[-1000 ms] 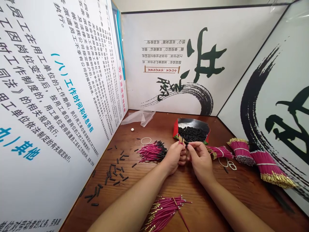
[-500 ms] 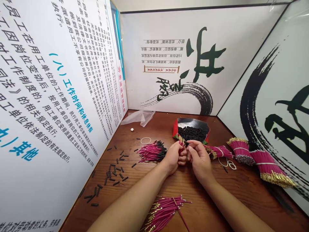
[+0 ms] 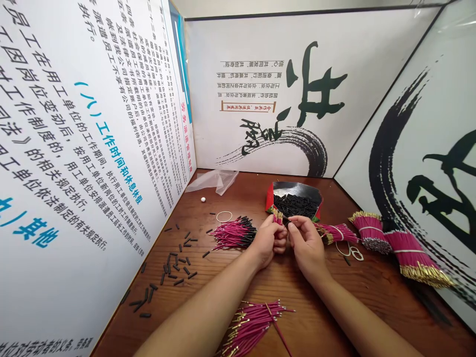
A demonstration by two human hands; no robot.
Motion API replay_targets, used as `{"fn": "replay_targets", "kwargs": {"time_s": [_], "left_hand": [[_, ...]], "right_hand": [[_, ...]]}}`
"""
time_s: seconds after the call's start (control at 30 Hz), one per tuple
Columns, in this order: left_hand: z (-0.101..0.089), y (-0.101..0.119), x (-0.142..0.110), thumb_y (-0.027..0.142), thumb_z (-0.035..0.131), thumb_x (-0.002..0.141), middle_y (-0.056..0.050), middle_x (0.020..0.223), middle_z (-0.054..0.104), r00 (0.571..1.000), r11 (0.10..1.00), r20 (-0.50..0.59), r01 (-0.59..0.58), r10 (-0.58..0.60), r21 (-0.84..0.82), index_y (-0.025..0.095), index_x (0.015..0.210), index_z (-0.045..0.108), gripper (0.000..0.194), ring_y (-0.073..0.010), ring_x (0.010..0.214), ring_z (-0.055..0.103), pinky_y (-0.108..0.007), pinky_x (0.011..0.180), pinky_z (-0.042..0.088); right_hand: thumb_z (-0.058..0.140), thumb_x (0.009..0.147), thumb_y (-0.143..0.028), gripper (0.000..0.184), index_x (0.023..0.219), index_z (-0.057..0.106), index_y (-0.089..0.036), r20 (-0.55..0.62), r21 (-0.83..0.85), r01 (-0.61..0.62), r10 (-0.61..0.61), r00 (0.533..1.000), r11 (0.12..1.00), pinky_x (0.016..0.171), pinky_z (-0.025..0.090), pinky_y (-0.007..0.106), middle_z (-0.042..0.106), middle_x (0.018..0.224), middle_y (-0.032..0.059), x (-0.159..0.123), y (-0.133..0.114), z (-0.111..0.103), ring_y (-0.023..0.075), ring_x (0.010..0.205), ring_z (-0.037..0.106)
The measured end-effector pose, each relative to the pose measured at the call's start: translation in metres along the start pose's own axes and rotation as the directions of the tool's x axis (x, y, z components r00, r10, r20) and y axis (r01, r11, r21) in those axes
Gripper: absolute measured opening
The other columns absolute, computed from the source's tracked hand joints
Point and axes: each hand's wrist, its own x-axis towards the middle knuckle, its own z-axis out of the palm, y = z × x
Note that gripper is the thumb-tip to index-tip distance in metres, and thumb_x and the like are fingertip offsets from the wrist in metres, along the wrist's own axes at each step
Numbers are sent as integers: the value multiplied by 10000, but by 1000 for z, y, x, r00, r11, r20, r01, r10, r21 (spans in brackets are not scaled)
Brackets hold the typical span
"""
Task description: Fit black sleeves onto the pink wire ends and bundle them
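My left hand [image 3: 268, 241] is closed round a small bunch of magenta wires [image 3: 277, 217], whose gold metal ends stick up above the fingers. Close against it, my right hand [image 3: 305, 241] pinches a small black sleeve [image 3: 285, 221] at the bunch's edge; whether the sleeve sits on a wire end cannot be made out. Just behind both hands is a red box [image 3: 270, 197] filled with black sleeves [image 3: 297, 205]. Left of my left hand lies a pile of magenta wires with black sleeves on their ends [image 3: 235, 233]. More loose magenta wires [image 3: 255, 322] lie between my forearms.
Loose black sleeves [image 3: 174, 265] are scattered on the wooden table [image 3: 312, 322] at left. Banded wire bundles [image 3: 372, 232] lie at right beside pale rubber bands [image 3: 357, 254]. A clear plastic bag [image 3: 217, 181] is at the back. Printed panels [image 3: 260, 39] wall in the table.
My right fingers have shifted slightly, and the black sleeve shows more clearly between them. The gold ends in my left hand are tilted a little differently. The other things stay in place.
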Motion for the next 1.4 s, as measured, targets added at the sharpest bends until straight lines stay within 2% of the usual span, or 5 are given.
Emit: {"fn": "replay_targets", "kwargs": {"time_s": [0.33, 0.47, 0.87, 1.13, 1.4], "left_hand": [[1, 3, -2, 220, 576, 579, 87, 548, 402, 999, 1000, 14, 30, -30, 2, 209, 788, 384, 284, -17, 377, 220, -174, 397, 78], [0, 3, -2, 217, 578, 588, 84, 564, 406, 999, 1000, 22, 24, -24, -12, 207, 796, 396, 277, -17, 378, 222, -172, 399, 79], [0, 0, 0, 176, 566, 562, 97, 590, 369, 999, 1000, 31, 6, -6, 11, 213, 785, 375, 296, -8, 383, 200, -168, 396, 79], [2, 1, -1, 267, 563, 683, 97, 559, 374, 1000, 999, 23, 12, -13, 48, 214, 777, 378, 214, -11, 371, 188, -165, 386, 74], [0, 2, -3, 324, 610, 736, 123, 490, 293, 996, 998, 79, 24, -29, 54, 229, 820, 400, 245, -28, 354, 138, -156, 366, 81]], "right_hand": [[652, 826, -445, 268, 964, 606, -219, 38, 53, -71, 69, 997, 996, 462, 377, 228, 571, 730, -15, 2, 1, 0, 115, 553, 479], [634, 834, -453, 295, 1001, 635, -209, 55, 13, -68, 67, 996, 998, 469, 378, 237, 586, 719, -6, 3, -1, -1, 126, 562, 487], [607, 835, -413, 200, 812, 552, -222, 47, 26, -54, 53, 998, 998, 457, 345, 240, 498, 622, -45, 4, 1, -2, 109, 498, 411], [573, 858, -390, 178, 805, 530, -226, 73, 30, -58, 56, 996, 998, 485, 347, 246, 486, 586, -50, 2, 0, -4, 120, 512, 420], [594, 860, -411, 198, 839, 551, -219, 18, 16, -23, 22, 1000, 1000, 476, 330, 238, 475, 627, -47, 0, 2, -3, 112, 520, 391]]}}
